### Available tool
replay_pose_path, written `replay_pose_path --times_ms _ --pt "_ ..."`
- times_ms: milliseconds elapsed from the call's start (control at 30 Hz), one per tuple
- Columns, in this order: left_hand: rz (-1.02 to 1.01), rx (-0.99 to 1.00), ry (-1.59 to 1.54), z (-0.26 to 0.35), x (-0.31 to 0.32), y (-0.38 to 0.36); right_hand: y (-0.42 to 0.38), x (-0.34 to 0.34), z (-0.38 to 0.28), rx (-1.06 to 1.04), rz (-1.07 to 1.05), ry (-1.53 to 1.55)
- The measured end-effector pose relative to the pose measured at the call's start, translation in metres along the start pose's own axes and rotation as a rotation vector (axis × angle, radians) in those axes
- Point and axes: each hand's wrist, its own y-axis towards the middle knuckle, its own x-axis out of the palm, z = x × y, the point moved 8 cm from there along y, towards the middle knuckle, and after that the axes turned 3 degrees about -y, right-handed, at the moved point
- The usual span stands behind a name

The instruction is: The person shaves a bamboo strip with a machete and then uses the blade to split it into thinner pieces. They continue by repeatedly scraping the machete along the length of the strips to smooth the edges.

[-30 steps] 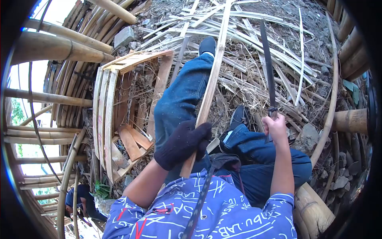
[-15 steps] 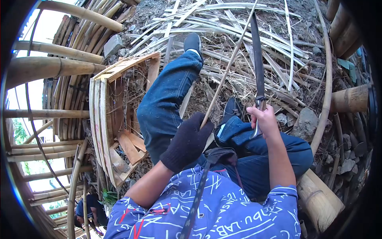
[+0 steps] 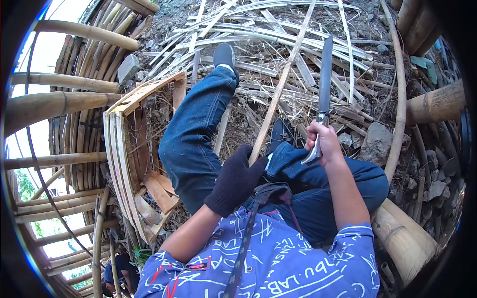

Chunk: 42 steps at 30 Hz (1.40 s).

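My left hand (image 3: pixel 235 180), in a dark knitted glove, is closed around the near end of a long bamboo strip (image 3: pixel 279 89). The strip slants up and away to the right, its pale flat side showing. Bare, my right hand (image 3: pixel 324 143) grips the handle of a machete (image 3: pixel 325 74). Its broad dark blade points away from me, to the right of the strip and apart from it. The pommel end of the handle sticks out below my fist, over my bent right leg.
Many split bamboo strips (image 3: pixel 238 37) lie piled on the ground ahead. A wooden crate (image 3: pixel 119 164) stands at left, near bamboo poles (image 3: pixel 64 103). Rocks (image 3: pixel 378 141) and a thick bamboo log (image 3: pixel 405 241) are at right. Another person (image 3: pixel 121 273) is at lower left.
The bamboo strip has turned, now showing its wider pale face. The machete has rolled to show its blade's flat and moved down, away from the strip's far end. The view has shifted slightly.
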Motion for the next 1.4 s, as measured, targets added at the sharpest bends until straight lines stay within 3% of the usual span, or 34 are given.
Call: replay_pose_path --times_ms 267,367,533,767,833,900,967,1033,1100,1133,1200,1400 --pt "-0.035 0.013 -0.052 -0.025 0.010 0.003 0.006 -0.003 0.007 0.042 -0.007 0.094" --pt "-0.141 -0.040 -0.071 -0.036 0.019 0.004 0.008 -0.004 0.011 0.058 -0.016 0.085" --pt "-0.383 -0.363 -0.481 -0.029 0.032 -0.009 0.009 -0.005 0.015 0.045 -0.002 0.053" --pt "-0.529 -0.213 -0.562 -0.014 0.033 -0.026 0.002 0.002 0.007 -0.065 0.013 -0.111" --pt "-0.590 -0.362 -0.525 -0.014 0.026 -0.038 -0.002 0.006 0.005 -0.076 0.027 -0.131" --pt "-0.579 -0.381 -0.548 -0.029 0.020 -0.040 -0.002 0.011 0.000 -0.187 -0.002 -0.274" --pt "-0.399 -0.588 -0.482 -0.063 0.007 -0.044 -0.003 0.014 -0.001 -0.204 -0.026 -0.313" --pt "-0.386 -0.586 -0.506 -0.077 0.000 -0.051 -0.006 0.019 -0.001 -0.210 -0.035 -0.452" --pt "-0.363 -0.458 -0.219 -0.090 -0.012 -0.051 -0.001 0.017 0.007 -0.197 -0.047 -0.483" --pt "-0.360 -0.456 -0.223 -0.097 -0.015 -0.055 -0.002 0.020 0.008 -0.200 -0.075 -0.512" --pt "-0.247 -0.049 -0.027 -0.082 -0.031 -0.054 -0.004 0.024 0.011 -0.213 -0.092 -0.583" --pt "-0.172 -0.107 0.116 -0.107 -0.082 -0.085 0.000 0.022 0.021 -0.228 -0.086 -0.763"
